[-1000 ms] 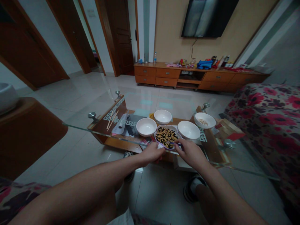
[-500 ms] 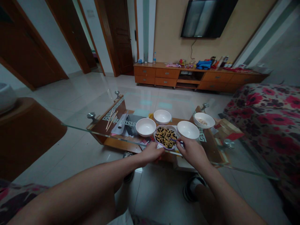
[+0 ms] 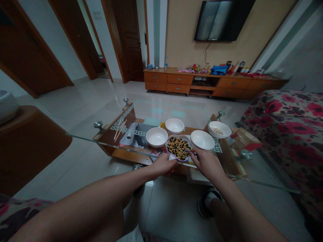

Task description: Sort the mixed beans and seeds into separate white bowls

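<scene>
A scalloped, pale purple bowl full of mixed black and yellow beans stands at the near edge of the glass table. My left hand is closed on its near left rim, where a small white patch shows. Between thumb and fingers, my right hand pinches a thin purple utensil, its tip down among the beans; its exact kind is too small to tell. Around the bean bowl are three white bowls: one left, one behind and one right.
Farther right, another white bowl holds some pale pieces. A pair of chopsticks lies at the left of the glass table. A brown paper bag is at the right. Beyond stands a low wooden cabinet with clutter on top.
</scene>
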`<state>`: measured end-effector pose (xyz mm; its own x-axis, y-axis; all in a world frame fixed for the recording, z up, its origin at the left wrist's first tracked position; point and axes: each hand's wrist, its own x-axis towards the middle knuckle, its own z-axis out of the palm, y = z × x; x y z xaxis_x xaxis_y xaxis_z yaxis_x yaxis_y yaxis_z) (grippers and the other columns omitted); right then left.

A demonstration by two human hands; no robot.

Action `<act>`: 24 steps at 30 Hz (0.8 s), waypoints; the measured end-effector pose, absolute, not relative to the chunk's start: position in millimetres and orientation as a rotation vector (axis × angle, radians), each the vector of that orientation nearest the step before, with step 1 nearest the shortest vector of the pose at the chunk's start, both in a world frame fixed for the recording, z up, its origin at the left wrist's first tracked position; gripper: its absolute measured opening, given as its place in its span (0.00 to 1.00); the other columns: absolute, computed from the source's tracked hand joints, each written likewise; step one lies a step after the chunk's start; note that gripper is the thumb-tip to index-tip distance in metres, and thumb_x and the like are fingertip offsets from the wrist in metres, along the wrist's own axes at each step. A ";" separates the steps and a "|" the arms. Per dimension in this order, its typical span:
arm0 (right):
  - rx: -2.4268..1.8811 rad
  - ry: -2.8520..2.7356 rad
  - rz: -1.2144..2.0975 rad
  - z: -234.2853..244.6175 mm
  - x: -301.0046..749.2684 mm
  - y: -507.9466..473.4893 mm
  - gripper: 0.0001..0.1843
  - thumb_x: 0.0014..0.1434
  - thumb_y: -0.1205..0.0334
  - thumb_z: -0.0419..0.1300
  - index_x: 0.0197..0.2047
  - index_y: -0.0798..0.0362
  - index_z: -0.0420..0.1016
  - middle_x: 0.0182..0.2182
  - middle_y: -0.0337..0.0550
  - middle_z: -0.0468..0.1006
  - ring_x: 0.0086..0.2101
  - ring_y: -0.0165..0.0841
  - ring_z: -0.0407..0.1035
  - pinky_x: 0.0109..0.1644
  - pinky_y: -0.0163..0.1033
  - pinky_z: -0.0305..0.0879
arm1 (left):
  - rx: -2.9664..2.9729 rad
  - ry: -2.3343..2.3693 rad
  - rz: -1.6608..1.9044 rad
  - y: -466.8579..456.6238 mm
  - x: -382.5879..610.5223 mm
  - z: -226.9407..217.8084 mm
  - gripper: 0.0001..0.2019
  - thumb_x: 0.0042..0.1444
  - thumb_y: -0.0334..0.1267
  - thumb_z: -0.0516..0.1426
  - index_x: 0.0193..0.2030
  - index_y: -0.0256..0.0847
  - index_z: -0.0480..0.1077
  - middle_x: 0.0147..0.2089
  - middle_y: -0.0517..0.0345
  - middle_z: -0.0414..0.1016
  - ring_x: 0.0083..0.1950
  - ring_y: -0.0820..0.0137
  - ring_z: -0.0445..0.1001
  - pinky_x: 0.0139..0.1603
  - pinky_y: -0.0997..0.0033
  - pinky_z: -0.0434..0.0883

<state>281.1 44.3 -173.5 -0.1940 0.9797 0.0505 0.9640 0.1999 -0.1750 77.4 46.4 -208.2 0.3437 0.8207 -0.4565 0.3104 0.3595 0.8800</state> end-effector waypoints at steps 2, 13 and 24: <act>-1.903 -2.318 0.163 -172.8 280.5 44.5 0.16 0.68 0.54 0.49 0.43 0.48 0.76 0.37 0.46 0.82 0.37 0.38 0.75 0.32 0.36 0.55 | 1.208 1.229 0.466 46.5 77.1 -208.4 0.07 0.57 0.37 0.55 0.28 0.40 0.65 0.18 0.65 0.64 0.17 0.75 0.61 0.18 0.78 0.56; -1.949 -2.132 0.063 -164.6 287.3 43.3 0.17 0.67 0.52 0.49 0.47 0.47 0.77 0.33 0.45 0.82 0.32 0.37 0.75 0.29 0.36 0.53 | 1.213 1.234 0.484 46.9 76.6 -210.9 0.05 0.55 0.37 0.54 0.30 0.40 0.66 0.19 0.65 0.65 0.16 0.75 0.61 0.18 0.77 0.57; -2.253 -1.776 -0.035 -148.2 307.0 40.4 0.18 0.66 0.51 0.50 0.46 0.48 0.78 0.34 0.49 0.82 0.33 0.40 0.75 0.28 0.37 0.52 | 1.216 1.248 0.454 43.5 76.6 -199.4 0.09 0.57 0.39 0.54 0.26 0.41 0.63 0.17 0.66 0.63 0.16 0.76 0.60 0.18 0.78 0.56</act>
